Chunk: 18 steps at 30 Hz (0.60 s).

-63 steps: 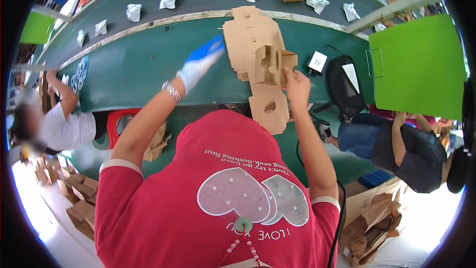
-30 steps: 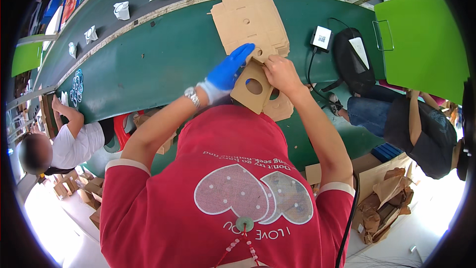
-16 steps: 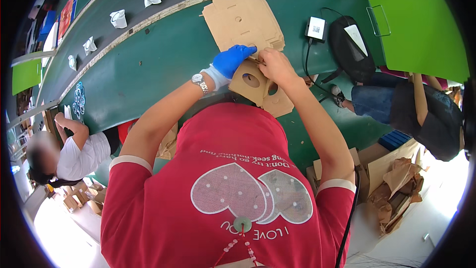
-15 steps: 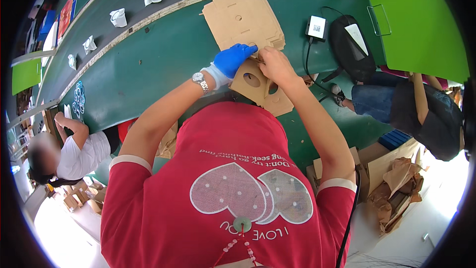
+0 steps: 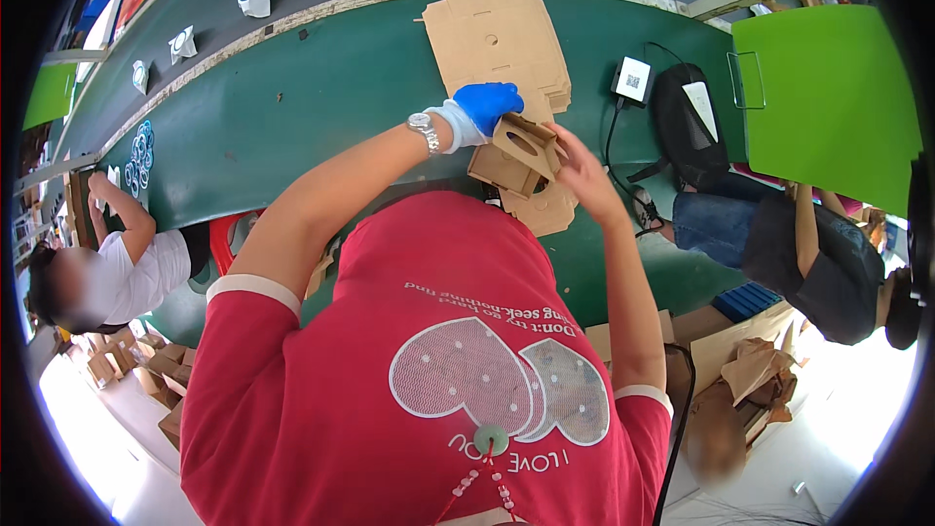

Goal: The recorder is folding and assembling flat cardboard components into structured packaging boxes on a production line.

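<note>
"What's being handled?"

"A plain brown cardboard box [image 5: 497, 171], part-folded, tilted, w/ a big oval-looking hole cut in its raised flap [image 5: 542, 160]. It's held at the green table's [image 5: 321, 127] near edge."

"Hands?"

"R side of box is pinched by the bare R hand [image 5: 579, 168]. Upper L edge is met by the blue-gloved L hand [image 5: 489, 107], fingers curled; whether it's gripped can't be told."

"Nearby?"

"Flat brown blanks [image 5: 502, 44], w/ small cut-outs, are stacked just beyond. A white device [image 5: 631, 80] & blk bag [image 5: 677, 127] are seen to R."
</note>
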Each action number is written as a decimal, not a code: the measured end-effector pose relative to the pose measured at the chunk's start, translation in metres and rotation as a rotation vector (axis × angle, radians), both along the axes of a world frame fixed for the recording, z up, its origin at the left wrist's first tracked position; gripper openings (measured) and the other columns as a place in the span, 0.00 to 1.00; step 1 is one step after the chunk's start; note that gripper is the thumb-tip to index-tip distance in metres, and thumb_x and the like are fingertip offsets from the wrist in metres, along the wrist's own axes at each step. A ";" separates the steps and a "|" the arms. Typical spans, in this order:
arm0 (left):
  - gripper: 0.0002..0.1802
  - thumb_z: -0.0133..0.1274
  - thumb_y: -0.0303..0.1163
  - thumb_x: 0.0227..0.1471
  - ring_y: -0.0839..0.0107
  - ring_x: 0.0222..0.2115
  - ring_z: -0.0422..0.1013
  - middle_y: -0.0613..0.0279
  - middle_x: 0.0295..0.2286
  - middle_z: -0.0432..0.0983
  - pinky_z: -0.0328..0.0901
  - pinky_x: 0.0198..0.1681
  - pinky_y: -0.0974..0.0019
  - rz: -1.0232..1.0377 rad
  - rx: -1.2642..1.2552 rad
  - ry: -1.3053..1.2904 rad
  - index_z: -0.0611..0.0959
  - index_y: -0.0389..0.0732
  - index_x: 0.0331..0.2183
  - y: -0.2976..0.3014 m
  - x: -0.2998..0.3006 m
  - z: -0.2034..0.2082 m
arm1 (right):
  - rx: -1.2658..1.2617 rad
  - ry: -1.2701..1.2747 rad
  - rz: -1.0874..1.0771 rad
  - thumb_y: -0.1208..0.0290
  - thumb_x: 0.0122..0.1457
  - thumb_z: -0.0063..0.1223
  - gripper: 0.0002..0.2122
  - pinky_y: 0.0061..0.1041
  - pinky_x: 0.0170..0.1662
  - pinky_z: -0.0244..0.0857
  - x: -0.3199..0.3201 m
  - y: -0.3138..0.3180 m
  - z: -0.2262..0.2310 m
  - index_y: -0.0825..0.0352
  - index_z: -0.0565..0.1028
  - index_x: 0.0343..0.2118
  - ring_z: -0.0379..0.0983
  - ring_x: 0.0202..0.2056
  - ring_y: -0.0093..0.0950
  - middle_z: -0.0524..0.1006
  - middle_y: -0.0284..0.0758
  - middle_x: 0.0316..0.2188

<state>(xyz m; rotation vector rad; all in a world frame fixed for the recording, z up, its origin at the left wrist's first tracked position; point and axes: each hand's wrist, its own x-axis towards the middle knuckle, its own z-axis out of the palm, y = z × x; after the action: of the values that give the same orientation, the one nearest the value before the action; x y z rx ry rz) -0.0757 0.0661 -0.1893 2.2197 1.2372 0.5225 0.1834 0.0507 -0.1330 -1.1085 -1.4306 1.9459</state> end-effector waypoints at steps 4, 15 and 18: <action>0.19 0.64 0.37 0.45 0.52 0.41 0.73 0.56 0.39 0.74 0.70 0.41 0.57 0.004 0.051 -0.052 0.78 0.45 0.40 -0.003 0.001 -0.009 | 0.469 -0.376 -0.024 0.88 0.43 0.52 0.25 0.35 0.54 0.66 -0.020 -0.002 -0.021 0.68 0.69 0.48 0.68 0.53 0.43 0.72 0.43 0.47; 0.16 0.62 0.32 0.44 0.50 0.39 0.73 0.55 0.37 0.74 0.69 0.40 0.55 0.075 0.030 -0.020 0.77 0.46 0.38 -0.003 0.006 -0.001 | 0.968 -0.702 0.158 0.82 0.44 0.56 0.16 0.39 0.44 0.65 -0.036 0.020 -0.027 0.66 0.70 0.39 0.68 0.42 0.47 0.73 0.45 0.37; 0.19 0.62 0.31 0.46 0.49 0.41 0.72 0.55 0.38 0.74 0.69 0.43 0.56 0.154 -0.030 -0.015 0.76 0.46 0.42 -0.011 0.007 0.009 | 1.004 -0.717 0.200 0.86 0.47 0.49 0.15 0.41 0.44 0.65 -0.036 0.021 -0.024 0.67 0.71 0.39 0.68 0.42 0.48 0.74 0.45 0.37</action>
<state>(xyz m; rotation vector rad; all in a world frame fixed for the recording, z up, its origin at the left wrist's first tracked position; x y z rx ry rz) -0.0689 0.0552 -0.1800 2.1033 1.4063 0.5744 0.1475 0.0714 -0.1569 -1.1690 -2.5275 0.6272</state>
